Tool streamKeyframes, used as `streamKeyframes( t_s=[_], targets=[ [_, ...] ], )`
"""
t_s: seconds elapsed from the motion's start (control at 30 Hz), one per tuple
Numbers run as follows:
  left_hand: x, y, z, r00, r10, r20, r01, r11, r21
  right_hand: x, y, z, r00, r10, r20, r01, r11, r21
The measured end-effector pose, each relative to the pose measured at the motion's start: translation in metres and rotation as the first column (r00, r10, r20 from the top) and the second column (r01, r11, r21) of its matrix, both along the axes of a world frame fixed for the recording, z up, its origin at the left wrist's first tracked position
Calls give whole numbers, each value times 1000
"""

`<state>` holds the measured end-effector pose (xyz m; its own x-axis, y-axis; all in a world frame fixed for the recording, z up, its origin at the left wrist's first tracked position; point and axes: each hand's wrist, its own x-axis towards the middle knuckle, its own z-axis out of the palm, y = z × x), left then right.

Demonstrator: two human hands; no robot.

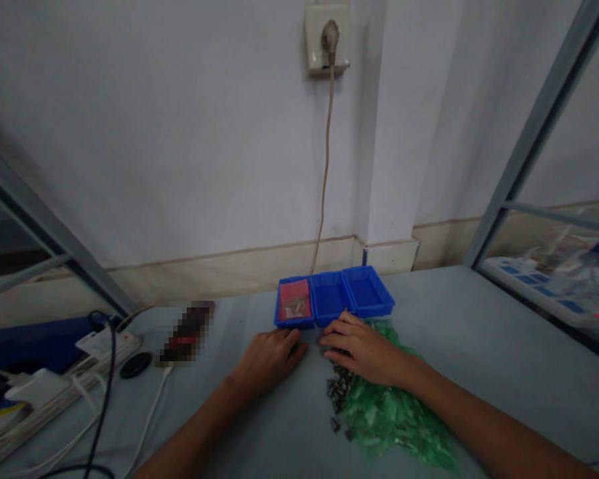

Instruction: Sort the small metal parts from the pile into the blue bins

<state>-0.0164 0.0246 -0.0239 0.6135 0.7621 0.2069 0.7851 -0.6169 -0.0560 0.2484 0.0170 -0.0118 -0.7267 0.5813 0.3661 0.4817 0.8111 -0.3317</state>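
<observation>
My left hand (269, 356) rests on the grey table (479, 346) just in front of the leftmost blue tray (294, 303), fingers loosely curled and together, nothing seen in them. My right hand (362, 349) lies beside it, fingers bent down onto the table at the near edge of the middle blue tray (329, 298). It partly covers a pile of small dark parts (339, 392) spilling from a green plastic bag (399, 412). What the fingertips pinch is hidden. The left tray holds a red packet with small parts. The right blue tray (369, 291) looks empty.
A power strip (104, 342) with white and black cables lies at the left, beside a round black disc (136, 365) and a blurred dark object (187, 332). A cord (324, 179) hangs from the wall socket (328, 36). A metal frame (529, 146) and another workbench stand right.
</observation>
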Motion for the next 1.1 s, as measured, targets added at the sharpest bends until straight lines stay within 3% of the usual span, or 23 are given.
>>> streamKeyframes(
  t_s=[0.3,0.77,1.1],
  targets=[
    [2,-2,4,998,63,-27,-63,998,-1,1,2,-3,1000,13,3,-13,1000,19],
    [3,-2,3,1000,9,-22,-10,999,-37,1,4,-5,1000,1,24,-2,999,51],
    [2,-1,0,998,20,-63,-22,999,-31,2,8,-8,995,-98,17,95,987,126]
  ],
)
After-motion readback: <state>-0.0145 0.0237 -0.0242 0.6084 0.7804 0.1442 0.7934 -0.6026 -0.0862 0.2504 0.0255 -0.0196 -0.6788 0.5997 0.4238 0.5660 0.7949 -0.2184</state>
